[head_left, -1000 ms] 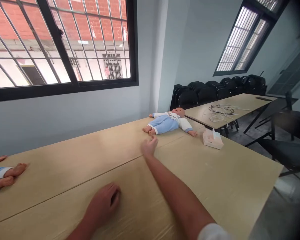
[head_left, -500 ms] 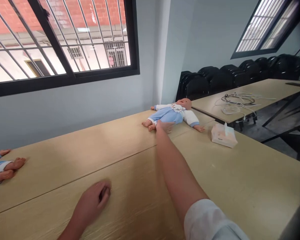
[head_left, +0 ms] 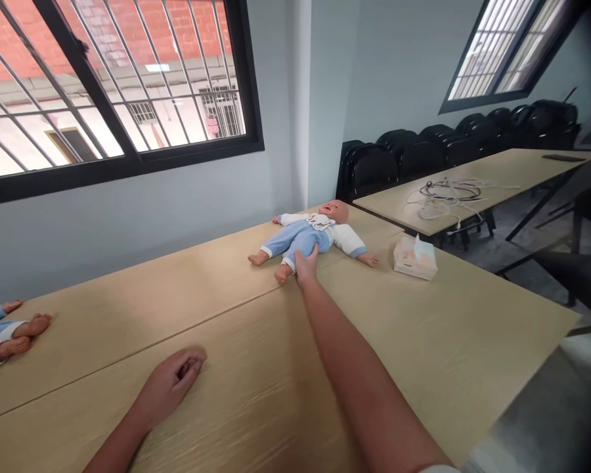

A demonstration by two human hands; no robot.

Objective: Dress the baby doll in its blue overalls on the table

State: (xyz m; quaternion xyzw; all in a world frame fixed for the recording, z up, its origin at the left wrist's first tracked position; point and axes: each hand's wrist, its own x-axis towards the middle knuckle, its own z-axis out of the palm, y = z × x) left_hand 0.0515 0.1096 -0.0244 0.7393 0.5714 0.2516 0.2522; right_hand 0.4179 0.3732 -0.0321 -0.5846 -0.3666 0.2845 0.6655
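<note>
A baby doll (head_left: 303,238) in a white top and light blue trousers lies on its back at the far side of the table. My right hand (head_left: 306,266) reaches out to it and grips its near leg, thumb on top; the other fingers are mostly hidden. Closer to me, my left hand (head_left: 173,381) rests on the tabletop with its fingers curled in and nothing visible in them. At the left edge lies a second doll (head_left: 10,334), of which only the legs and one hand show.
A tissue box (head_left: 415,257) stands right of the doll on the light wood table (head_left: 177,289). Beyond it, a second table (head_left: 515,167) bears tangled cables (head_left: 450,194). Stacked black chairs (head_left: 374,172) line the wall. A barred window (head_left: 138,85) is at left.
My right hand has closed round the doll's leg, and the doll has shifted a little toward me with its legs farther apart. My left hand stays curled on the table. The view has turned slightly.
</note>
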